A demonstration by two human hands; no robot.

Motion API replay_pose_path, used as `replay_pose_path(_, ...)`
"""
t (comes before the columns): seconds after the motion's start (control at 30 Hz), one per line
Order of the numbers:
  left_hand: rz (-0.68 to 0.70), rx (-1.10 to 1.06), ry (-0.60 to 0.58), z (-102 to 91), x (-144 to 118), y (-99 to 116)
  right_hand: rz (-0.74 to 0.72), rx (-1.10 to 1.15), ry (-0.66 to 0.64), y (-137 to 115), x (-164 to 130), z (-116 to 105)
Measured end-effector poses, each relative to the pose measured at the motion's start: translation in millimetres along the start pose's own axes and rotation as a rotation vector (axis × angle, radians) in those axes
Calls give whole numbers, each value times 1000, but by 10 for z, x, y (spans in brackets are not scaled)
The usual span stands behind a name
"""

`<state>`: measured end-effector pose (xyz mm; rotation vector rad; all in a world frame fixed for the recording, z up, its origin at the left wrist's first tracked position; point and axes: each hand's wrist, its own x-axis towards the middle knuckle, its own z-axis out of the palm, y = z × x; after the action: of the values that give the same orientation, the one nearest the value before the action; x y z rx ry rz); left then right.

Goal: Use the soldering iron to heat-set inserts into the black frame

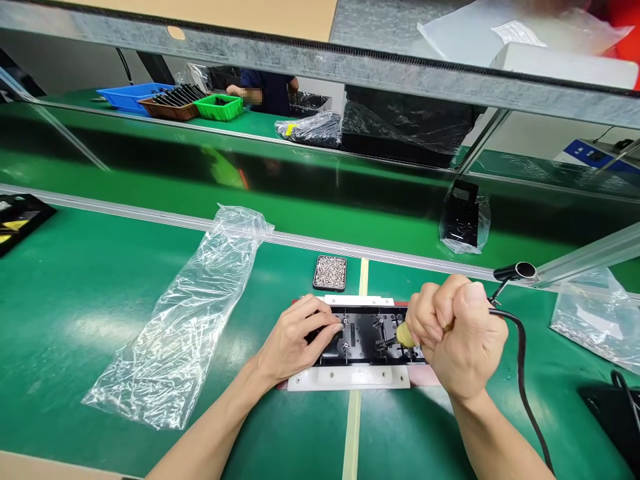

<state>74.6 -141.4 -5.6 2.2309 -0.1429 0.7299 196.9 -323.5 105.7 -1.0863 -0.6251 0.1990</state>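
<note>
A long black plastic panel (356,339) with molded ribs and posts lies in a white fixture (356,377). My left hand (300,333) rests over the panel's left part. Its thumb and index finger are pinched near a small post; anything between them is too small to make out. My right hand (457,333) is wrapped round a soldering iron (406,335) with a yellow grip, tilted so its tip points left and down over the panel. Whether the tip touches is unclear. A black cable (523,373) runs off beside that hand.
Behind the fixture sits a small square tray (330,273) of tiny metal parts. A clear plastic bag (185,320) lies left. At right are a tubular black iron holder (517,271) and a bag of small parts (593,320). A metal shelf (300,57) crosses above; a person works beyond.
</note>
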Motion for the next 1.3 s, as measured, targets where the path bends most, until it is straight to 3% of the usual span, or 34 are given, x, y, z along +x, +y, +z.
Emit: replay_pose_path(1.3, 20, 3, -3, 0, -7, -4, 7, 15, -24, 5, -8, -1)
